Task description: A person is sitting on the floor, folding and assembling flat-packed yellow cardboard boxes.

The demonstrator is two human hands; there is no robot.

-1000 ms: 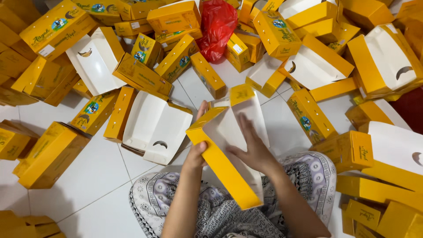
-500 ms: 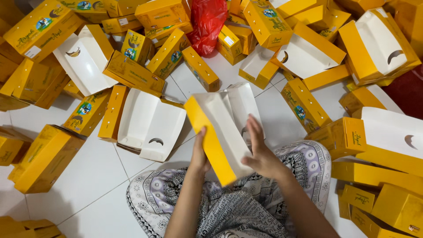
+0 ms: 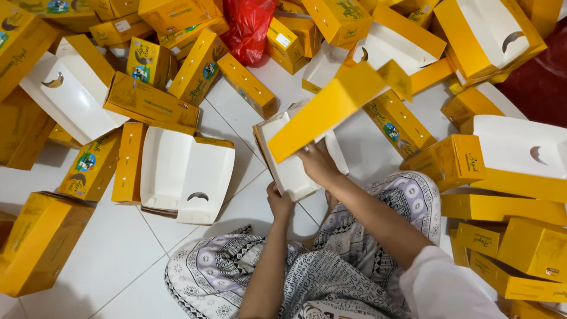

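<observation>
The lower edge of the held carton is covered by both hands, and its far side is masked by its own raised yellow flap. The left-hand fingertips are hidden beneath the carton, so their spread cannot be determined; the thumb is laid against the near edge. The surrounding boxes at every frame border are cut off, and the print on them is too small to be resolved.

Two hands are counted, both belonging to the seated person. One carton is held. One open carton is seen lying flat on the white tiled floor to the left, and one red plastic bag is seen at the top. The yellow boxes scattered around are too numerous and overlapped for an exact count.

The left hand is placed at the carton's near corner. The right hand is pressed on the white inner panel, fingers together and curled over the edge. The carton is held above the floor, just beyond the patterned trousers.

Compared with the earlier frame, the flap has been swung up and to the right, and the carton has been turned.
</observation>
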